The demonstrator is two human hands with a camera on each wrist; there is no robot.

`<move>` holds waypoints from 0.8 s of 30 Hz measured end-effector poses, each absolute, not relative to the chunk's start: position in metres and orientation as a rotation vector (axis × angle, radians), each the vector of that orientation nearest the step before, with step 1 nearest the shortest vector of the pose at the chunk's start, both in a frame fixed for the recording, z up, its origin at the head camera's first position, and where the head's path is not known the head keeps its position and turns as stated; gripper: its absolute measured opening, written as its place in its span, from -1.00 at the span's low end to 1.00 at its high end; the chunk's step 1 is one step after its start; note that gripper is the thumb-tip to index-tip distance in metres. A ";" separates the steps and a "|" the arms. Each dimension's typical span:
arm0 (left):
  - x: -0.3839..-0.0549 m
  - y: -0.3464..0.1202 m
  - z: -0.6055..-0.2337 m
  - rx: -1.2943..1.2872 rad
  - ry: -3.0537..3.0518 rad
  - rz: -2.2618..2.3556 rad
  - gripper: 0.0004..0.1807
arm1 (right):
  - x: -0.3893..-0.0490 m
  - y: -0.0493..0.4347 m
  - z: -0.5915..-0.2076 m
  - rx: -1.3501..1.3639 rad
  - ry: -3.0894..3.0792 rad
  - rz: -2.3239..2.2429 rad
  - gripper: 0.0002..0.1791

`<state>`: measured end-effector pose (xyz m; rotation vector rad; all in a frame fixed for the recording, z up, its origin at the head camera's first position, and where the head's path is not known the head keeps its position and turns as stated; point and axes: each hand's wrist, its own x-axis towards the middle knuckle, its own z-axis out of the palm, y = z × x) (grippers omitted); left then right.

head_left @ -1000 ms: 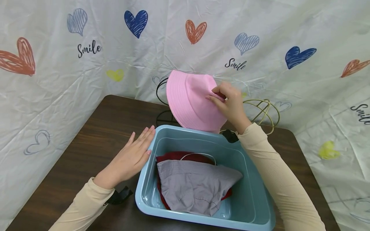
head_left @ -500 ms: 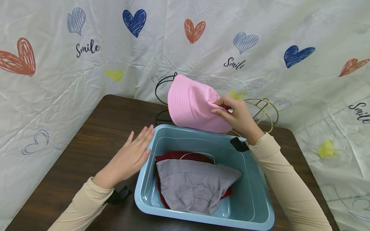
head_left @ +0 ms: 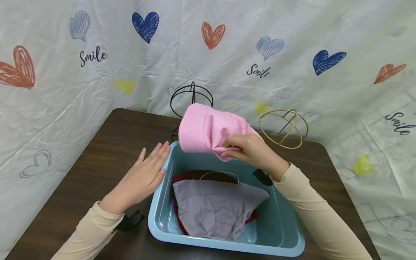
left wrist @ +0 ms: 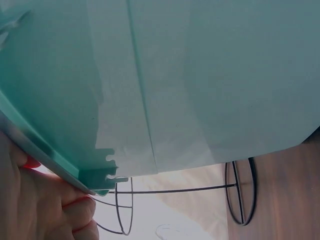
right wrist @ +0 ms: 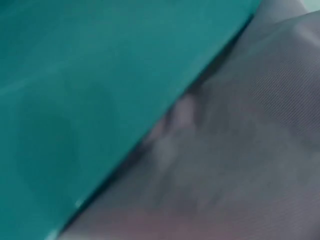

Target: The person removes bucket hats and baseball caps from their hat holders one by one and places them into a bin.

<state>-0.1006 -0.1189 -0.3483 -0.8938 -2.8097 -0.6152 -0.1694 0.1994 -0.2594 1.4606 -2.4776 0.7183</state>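
Note:
My right hand (head_left: 248,150) pinches the crown of a pink bucket hat (head_left: 198,130), whose brim faces left. The hat hangs over the far rim of a blue plastic basin (head_left: 224,245). Inside the basin lies a grey hat (head_left: 214,206) on top of dark red cloth (head_left: 178,213), with a thin pale cord (head_left: 224,173) behind it. My left hand (head_left: 141,177), fingers straight, rests along the basin's left rim; in the left wrist view its fingers (left wrist: 77,212) touch the outer edge. The right wrist view is blurred and shows grey fabric (right wrist: 240,160) beside the basin wall (right wrist: 90,115).
A black wire stand (head_left: 193,92) rises behind the basin, partly hidden by the pink hat. To its right is a gold wire stand (head_left: 284,128). A dark wooden table (head_left: 87,173) carries everything, against a white curtain (head_left: 182,21) with printed hearts.
My right hand has brought the pink hat away from the black wire stand, down and nearer, over the basin. The black stand's top now shows. The left hand stays at the rim.

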 end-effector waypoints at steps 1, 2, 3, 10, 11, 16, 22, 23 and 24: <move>-0.101 -0.119 -0.348 -0.891 -2.812 -0.615 -0.34 | -0.168 0.198 -0.261 1.467 -2.490 0.703 -0.81; -0.101 -0.119 -0.349 -0.889 -2.813 -0.616 -0.34 | -0.166 0.197 -0.262 1.473 -2.497 0.689 -0.82; -0.101 -0.119 -0.349 -0.887 -2.814 -0.619 -0.34 | -0.165 0.196 -0.263 1.482 -2.502 0.683 -0.82; -0.102 -0.118 -0.350 -0.885 -2.811 -0.625 -0.34 | -0.158 0.194 -0.273 1.521 -2.506 0.653 -0.80; -0.102 -0.118 -0.350 -0.884 -2.811 -0.623 -0.34 | -0.157 0.193 -0.274 1.523 -2.503 0.637 -0.80; -0.102 -0.117 -0.350 -0.879 -2.817 -0.636 -0.34 | -0.151 0.189 -0.280 1.502 -2.515 0.478 -0.80; -0.103 -0.116 -0.350 -0.891 -2.808 -0.652 -0.34 | -0.147 0.186 -0.288 1.482 -2.598 0.372 -0.83; -0.103 -0.116 -0.350 -0.891 -2.809 -0.651 -0.34 | -0.146 0.186 -0.289 1.485 -2.601 0.365 -0.84; -0.103 -0.116 -0.350 -0.892 -2.810 -0.654 -0.35 | -0.145 0.186 -0.290 1.487 -2.601 0.363 -0.84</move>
